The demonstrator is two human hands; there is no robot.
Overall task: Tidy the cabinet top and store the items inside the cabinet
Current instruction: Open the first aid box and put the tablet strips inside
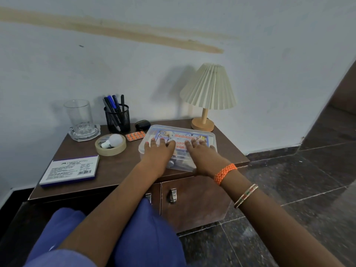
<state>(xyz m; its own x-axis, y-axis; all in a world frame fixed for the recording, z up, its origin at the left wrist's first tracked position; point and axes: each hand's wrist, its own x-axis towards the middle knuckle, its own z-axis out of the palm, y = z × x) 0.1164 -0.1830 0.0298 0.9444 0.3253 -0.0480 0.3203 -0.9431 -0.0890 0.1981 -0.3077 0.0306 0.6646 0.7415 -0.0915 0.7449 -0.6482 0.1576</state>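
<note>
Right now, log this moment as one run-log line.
left hand: flat on first aid box lid | right hand: same | cabinet doors: closed

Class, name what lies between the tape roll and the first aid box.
In the head view, an orange pill strip lies between the tape roll and first aid box.

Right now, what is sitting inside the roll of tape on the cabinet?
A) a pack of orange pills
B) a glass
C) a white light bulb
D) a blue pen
C: the white light bulb lies in the hole of the roll of tape, while the orange pills lie flat on the cabinet top beside it.
</note>
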